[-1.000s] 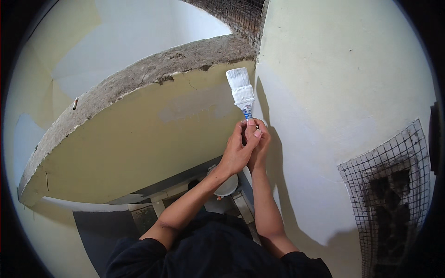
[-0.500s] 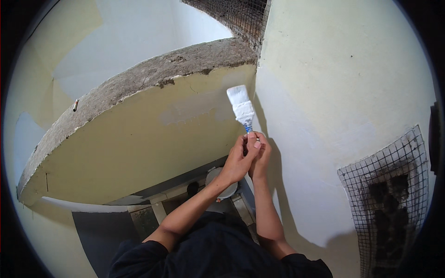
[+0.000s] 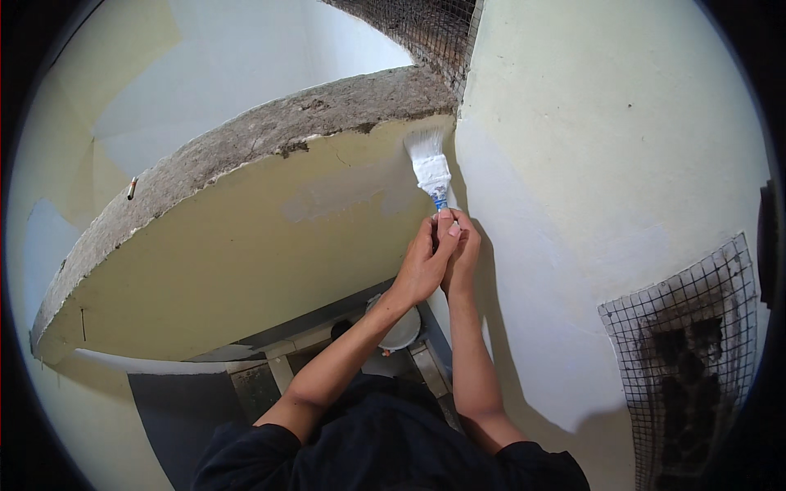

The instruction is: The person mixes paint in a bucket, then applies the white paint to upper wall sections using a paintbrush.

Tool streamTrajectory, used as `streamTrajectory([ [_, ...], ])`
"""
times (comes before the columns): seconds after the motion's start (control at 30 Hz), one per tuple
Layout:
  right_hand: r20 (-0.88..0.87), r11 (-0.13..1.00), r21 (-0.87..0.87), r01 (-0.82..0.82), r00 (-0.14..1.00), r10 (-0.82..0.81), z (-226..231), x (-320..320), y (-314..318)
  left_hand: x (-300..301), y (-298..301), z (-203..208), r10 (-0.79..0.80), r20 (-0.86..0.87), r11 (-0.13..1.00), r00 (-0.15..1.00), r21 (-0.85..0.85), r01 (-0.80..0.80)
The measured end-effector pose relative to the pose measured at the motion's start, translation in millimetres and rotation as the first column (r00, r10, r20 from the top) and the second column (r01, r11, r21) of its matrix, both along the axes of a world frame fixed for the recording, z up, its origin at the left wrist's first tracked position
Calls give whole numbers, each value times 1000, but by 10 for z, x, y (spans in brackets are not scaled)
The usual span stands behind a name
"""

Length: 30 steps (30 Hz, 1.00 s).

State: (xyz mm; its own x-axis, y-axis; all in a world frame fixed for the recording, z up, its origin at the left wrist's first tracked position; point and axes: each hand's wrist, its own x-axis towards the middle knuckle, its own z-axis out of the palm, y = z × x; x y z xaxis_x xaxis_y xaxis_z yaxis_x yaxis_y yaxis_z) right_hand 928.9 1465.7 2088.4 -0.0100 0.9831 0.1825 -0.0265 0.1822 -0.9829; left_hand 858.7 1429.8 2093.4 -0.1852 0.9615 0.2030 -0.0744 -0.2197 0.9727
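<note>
A paintbrush (image 3: 432, 173), its bristles and ferrule coated in white paint, points upward from my two hands. My left hand (image 3: 423, 266) is closed around the lower end of its blue handle. Against it, my right hand (image 3: 464, 255) is closed on the same handle, the fingers of both meeting there. The bristle tips rest on the yellow low wall (image 3: 221, 270), just under its broken upper edge and beside the corner with the right-hand wall (image 3: 565, 164). Left of the brush, a damp-looking grey patch (image 3: 332, 192) marks the yellow surface.
Rough bare concrete (image 3: 270, 123) tops the curved low wall, with a cigarette-like stick (image 3: 132, 188) lying on it. Wire mesh (image 3: 626, 344) covers a dark hole at lower right; more mesh (image 3: 446, 49) hangs above the corner. Below my forearms stands a pale round bucket (image 3: 403, 330).
Both hands have moved up a little with the paintbrush. Its bristles now sit higher, fanned out against the yellow wall near the corner.
</note>
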Motion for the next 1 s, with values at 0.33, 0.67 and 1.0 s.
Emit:
streamTrajectory([
  [0.33, -59, 1000, 2, 23, 998, -23, -132, 180, -215, 67, -215, 23, -111, -59, 981, 992, -167, 100],
  [0.67, 23, 1000, 24, 17, 1000, -18, -497, 41, 171, -2, 187, -454, -15, -50, 984, 999, -178, 6],
  [1.0, 148, 994, -99, 54, 988, -39, -1656, 88, 118, -8, 204, -1576, -70, 105, 872, 992, -476, 112],
])
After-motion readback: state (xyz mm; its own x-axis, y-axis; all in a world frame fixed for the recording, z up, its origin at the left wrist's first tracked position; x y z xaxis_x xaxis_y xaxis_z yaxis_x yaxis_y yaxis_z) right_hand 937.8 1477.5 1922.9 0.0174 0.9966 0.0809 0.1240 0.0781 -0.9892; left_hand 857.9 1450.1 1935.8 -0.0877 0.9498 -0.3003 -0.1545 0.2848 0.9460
